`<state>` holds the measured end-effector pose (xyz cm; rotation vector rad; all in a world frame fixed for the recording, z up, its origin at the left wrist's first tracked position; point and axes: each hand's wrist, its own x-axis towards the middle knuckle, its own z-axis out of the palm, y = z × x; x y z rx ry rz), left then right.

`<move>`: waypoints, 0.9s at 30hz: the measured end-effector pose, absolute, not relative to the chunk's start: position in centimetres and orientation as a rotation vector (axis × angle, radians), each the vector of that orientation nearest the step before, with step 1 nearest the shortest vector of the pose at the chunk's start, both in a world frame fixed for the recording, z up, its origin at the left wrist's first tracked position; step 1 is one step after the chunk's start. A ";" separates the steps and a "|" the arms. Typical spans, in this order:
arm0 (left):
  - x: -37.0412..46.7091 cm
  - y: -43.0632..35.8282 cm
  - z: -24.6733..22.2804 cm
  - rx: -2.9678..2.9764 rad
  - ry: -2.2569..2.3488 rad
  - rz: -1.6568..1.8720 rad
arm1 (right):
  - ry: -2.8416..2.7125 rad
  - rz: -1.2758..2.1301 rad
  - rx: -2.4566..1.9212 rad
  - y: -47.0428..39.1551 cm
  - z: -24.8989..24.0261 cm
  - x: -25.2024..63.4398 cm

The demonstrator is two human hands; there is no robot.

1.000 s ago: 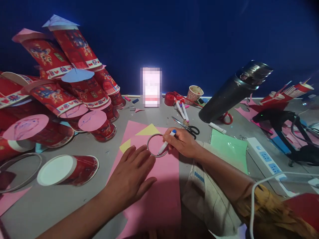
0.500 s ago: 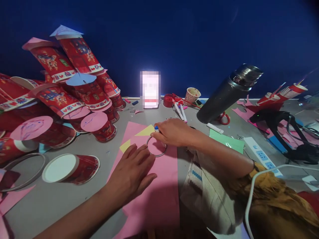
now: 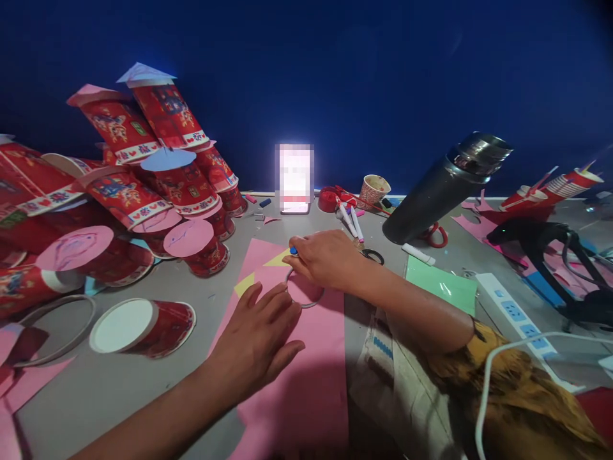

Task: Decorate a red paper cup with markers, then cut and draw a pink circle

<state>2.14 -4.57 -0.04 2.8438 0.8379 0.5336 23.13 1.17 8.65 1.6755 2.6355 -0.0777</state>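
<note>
We grip a blue-ended marker (image 3: pixel 293 250) in our right hand (image 3: pixel 330 257), partly over the ring (image 3: pixel 309 306); our left hand (image 3: pixel 258 335), fingers spread, reaches the ring's left edge.

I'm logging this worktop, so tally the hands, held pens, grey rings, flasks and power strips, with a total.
Left hand and right hand: 2
Pen held by the right hand, blue end showing: 1
Grey ring near the hands and grey ring at far left: 2
Black flask: 1
Power strip: 1
Total: 7
</note>
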 end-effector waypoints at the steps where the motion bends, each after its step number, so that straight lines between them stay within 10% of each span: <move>1: 2.2 -4.6 0.0 2.844 0.839 0.543 | 2.650 -0.093 1.672 1.0 8.5 23.2; 20: 2.1 -4.6 0.1 2.894 0.860 0.543 | 3.285 -0.551 1.419 -2.1 3.7 26.3; 27: 2.1 -4.5 0.6 2.827 0.833 0.543 | 3.076 -1.175 2.006 -2.9 4.6 29.1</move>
